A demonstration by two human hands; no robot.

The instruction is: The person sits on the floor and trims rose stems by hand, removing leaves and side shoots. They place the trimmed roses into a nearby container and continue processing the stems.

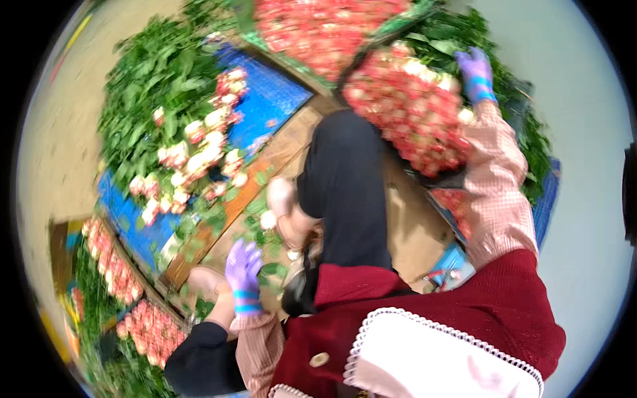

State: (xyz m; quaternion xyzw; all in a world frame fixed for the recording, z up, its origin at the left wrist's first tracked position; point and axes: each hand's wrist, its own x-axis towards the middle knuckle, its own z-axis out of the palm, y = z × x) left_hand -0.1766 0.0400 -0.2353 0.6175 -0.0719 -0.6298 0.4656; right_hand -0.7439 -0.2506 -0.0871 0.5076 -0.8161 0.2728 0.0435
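My left hand [244, 266], in a purple glove with a blue-striped cuff, is raised over the floor at lower left, fingers spread and holding nothing. My right hand [475, 69], in a matching glove, reaches to the upper right, onto green leafy stems [438, 37] beside a dense mass of pink-red roses [408, 109]. Blur hides whether its fingers grip a stem. Left of centre, a loose pile of cream and pink roses [199, 154] with leafy stems [154, 84] lies on a blue surface [268, 94].
More red-pink roses [323, 30] fill a green-edged wrap at the top. Bunches of pink roses [152, 331] stand at lower left behind a wooden edge. A wooden plank [214, 239] and fallen leaves [271, 239] lie near my feet. A blue item [448, 263] is at my right.
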